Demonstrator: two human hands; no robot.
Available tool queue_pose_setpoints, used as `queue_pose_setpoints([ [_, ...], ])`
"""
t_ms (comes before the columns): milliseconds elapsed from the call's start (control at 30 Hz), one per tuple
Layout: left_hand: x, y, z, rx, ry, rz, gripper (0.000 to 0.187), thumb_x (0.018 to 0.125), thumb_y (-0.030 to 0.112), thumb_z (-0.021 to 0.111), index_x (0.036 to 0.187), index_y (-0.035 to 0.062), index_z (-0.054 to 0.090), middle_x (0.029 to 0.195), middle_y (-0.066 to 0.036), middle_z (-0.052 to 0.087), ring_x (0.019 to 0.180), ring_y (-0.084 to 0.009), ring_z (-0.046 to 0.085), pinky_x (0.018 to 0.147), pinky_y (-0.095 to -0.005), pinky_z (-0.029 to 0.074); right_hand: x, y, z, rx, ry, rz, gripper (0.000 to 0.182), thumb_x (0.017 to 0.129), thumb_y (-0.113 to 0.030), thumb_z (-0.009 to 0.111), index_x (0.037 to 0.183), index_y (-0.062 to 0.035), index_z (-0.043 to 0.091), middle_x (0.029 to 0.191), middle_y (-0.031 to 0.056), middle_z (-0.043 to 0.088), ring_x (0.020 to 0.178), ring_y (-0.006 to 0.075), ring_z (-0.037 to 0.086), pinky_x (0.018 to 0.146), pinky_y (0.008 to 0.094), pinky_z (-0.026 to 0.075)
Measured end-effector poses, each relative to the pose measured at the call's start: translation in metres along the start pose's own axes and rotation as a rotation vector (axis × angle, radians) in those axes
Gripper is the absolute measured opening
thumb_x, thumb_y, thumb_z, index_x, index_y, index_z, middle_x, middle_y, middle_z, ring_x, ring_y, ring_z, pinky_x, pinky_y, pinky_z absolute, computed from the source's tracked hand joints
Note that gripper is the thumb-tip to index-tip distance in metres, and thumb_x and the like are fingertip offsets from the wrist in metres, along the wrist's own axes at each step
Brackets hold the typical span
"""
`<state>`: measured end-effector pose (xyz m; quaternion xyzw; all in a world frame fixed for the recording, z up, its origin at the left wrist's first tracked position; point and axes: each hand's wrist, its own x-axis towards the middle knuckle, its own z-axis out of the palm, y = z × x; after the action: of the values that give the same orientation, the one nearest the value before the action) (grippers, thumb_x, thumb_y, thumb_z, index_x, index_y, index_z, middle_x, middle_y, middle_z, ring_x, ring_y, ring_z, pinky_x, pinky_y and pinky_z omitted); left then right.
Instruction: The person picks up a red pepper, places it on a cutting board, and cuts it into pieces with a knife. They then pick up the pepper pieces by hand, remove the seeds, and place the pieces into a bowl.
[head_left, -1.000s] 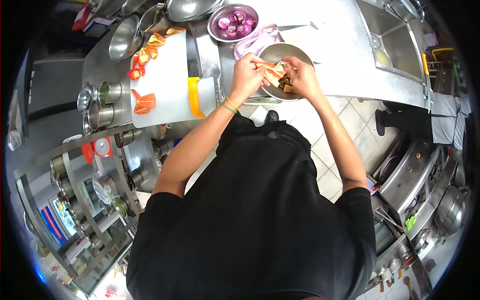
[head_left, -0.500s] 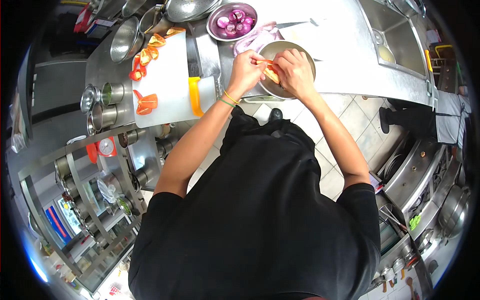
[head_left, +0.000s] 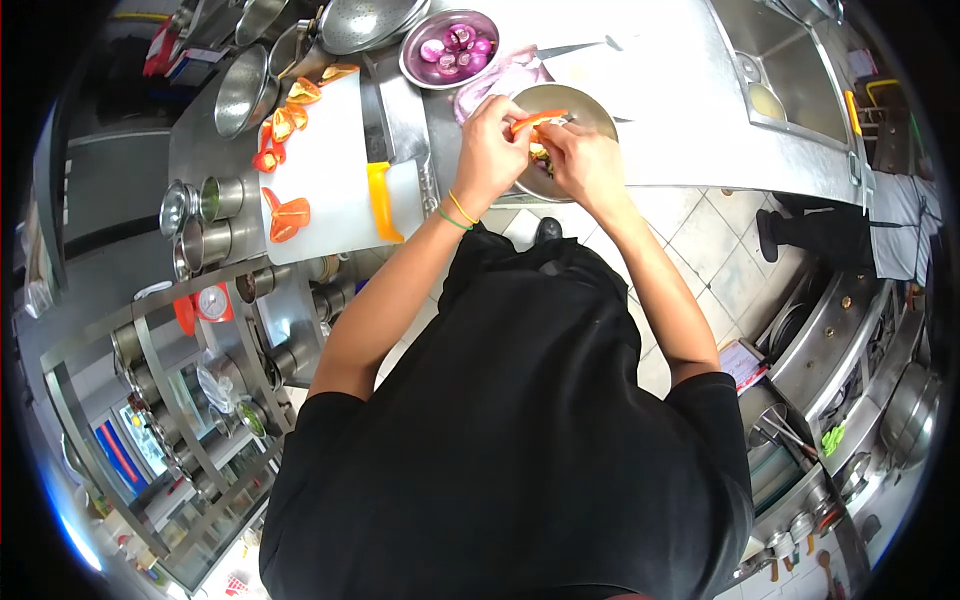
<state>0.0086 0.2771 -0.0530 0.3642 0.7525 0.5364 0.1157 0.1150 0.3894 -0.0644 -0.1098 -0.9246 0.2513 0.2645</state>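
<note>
Now both hands are closer together above the steel bowl (head_left: 585,100) than a second ago. The left hand (head_left: 490,150) and the right hand (head_left: 580,160) pinch an orange pepper strip (head_left: 538,120), which is now raised near the bowl's upper rim; before, the pieces lay lower between the hands. On the white cutting board (head_left: 330,170) the pepper pieces (head_left: 285,212) have stayed unmoved.
</note>
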Motion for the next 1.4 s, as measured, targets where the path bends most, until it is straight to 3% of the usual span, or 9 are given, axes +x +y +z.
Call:
queue_pose_setpoints([
  [133, 0.000, 0.008, 0.006, -0.009, 0.021, 0.069, 0.012, 0.074, -0.010, 0.063, 0.081, -0.0043, 0.056, 0.083, -0.014, 0.058, 0.060, -0.0220, 0.060, 0.053, -0.0312, 0.048, 0.000, 0.002, -0.003, -0.002, 0.037, -0.024, 0.005, 0.075, -0.011, 0.064, 0.078, -0.0069, 0.062, 0.070, 0.0093, 0.063, 0.063, 0.0270, 0.064, 0.055, 0.0401, 0.049],
  [233, 0.000, 0.008, 0.007, 0.053, -0.059, 0.054, 0.010, 0.082, -0.010, 0.060, 0.089, -0.0047, 0.055, 0.090, -0.009, 0.061, 0.073, -0.0138, 0.068, 0.057, -0.0223, 0.054, -0.001, 0.009, -0.003, 0.032, 0.004, 0.010, 0.007, 0.075, -0.013, 0.064, 0.075, -0.0055, 0.063, 0.066, 0.0105, 0.063, 0.061, 0.0275, 0.064, 0.055, 0.0398, 0.049],
  [400, 0.002, 0.003, 0.005, -0.021, 0.008, 0.036, 0.013, 0.082, -0.013, 0.058, 0.092, -0.0051, 0.054, 0.091, -0.010, 0.060, 0.074, -0.0157, 0.068, 0.058, -0.0237, 0.056, -0.004, 0.028, -0.006, 0.245, 0.005, 0.458, 0.010, 0.079, -0.012, 0.065, 0.084, -0.0048, 0.069, 0.059, 0.0093, 0.061, 0.051, 0.0231, 0.060, 0.051, 0.0364, 0.046],
  [567, 0.004, 0.011, 0.006, -0.014, -0.028, 0.057, 0.012, 0.083, -0.013, 0.058, 0.092, -0.0058, 0.054, 0.092, -0.011, 0.060, 0.074, -0.0169, 0.068, 0.060, -0.0241, 0.057, -0.009, 0.015, -0.007, 0.090, -0.030, 0.180, 0.020, 0.079, -0.016, 0.069, 0.098, -0.0107, 0.070, 0.063, 0.0094, 0.063, 0.054, 0.0209, 0.061, 0.057, 0.0341, 0.049],
  [700, 0.003, 0.010, 0.004, -0.019, -0.028, 0.025, 0.011, 0.083, -0.012, 0.058, 0.092, -0.0058, 0.054, 0.092, -0.010, 0.059, 0.075, -0.0173, 0.068, 0.061, -0.0246, 0.058, 0.000, 0.013, -0.011, -0.030, -0.091, 0.261, 0.022, 0.079, -0.017, 0.069, 0.100, -0.0103, 0.071, 0.066, 0.0111, 0.064, 0.055, 0.0232, 0.062, 0.056, 0.0347, 0.049],
  [800, 0.002, 0.006, 0.002, -0.046, -0.028, 0.020, 0.011, 0.083, -0.012, 0.058, 0.091, -0.0056, 0.055, 0.091, -0.010, 0.059, 0.076, -0.0169, 0.068, 0.061, -0.0248, 0.059, 0.002, 0.007, -0.014, 0.232, -0.155, 0.413, 0.018, 0.078, -0.021, 0.069, 0.094, -0.0125, 0.071, 0.067, 0.0094, 0.065, 0.062, 0.0274, 0.065, 0.059, 0.0388, 0.051],
  [1000, 0.000, 0.001, 0.005, 0.028, -0.045, 0.043, 0.010, 0.083, -0.011, 0.059, 0.090, -0.0056, 0.055, 0.091, -0.010, 0.059, 0.075, -0.0154, 0.068, 0.060, -0.0241, 0.058, 0.002, 0.006, 0.000, 0.171, 0.020, 0.085, 0.007, 0.077, -0.016, 0.067, 0.079, -0.0092, 0.068, 0.066, 0.0092, 0.065, 0.061, 0.0274, 0.065, 0.058, 0.0385, 0.051],
  [1267, 0.000, -0.001, -0.001, 0.059, -0.003, 0.057, 0.011, 0.082, -0.012, 0.059, 0.089, -0.0041, 0.055, 0.092, -0.009, 0.060, 0.075, -0.0145, 0.067, 0.060, -0.0241, 0.056, -0.008, 0.031, 0.002, 0.041, -0.083, 0.443, 0.014, 0.076, -0.016, 0.066, 0.072, -0.0042, 0.061, 0.068, 0.0118, 0.064, 0.065, 0.0248, 0.065, 0.060, 0.0372, 0.050],
  [1400, -0.001, -0.007, 0.007, 0.112, 0.005, 0.289, 0.015, 0.076, -0.010, 0.058, 0.087, -0.0010, 0.055, 0.086, -0.013, 0.057, 0.075, -0.0259, 0.060, 0.066, -0.0355, 0.050, -0.012, 0.041, 0.015, 0.990, -0.021, 0.786, 0.022, 0.085, -0.013, 0.059, 0.102, -0.0017, 0.066, 0.079, 0.0036, 0.062, 0.073, 0.0107, 0.056, 0.063, 0.0277, 0.047],
])
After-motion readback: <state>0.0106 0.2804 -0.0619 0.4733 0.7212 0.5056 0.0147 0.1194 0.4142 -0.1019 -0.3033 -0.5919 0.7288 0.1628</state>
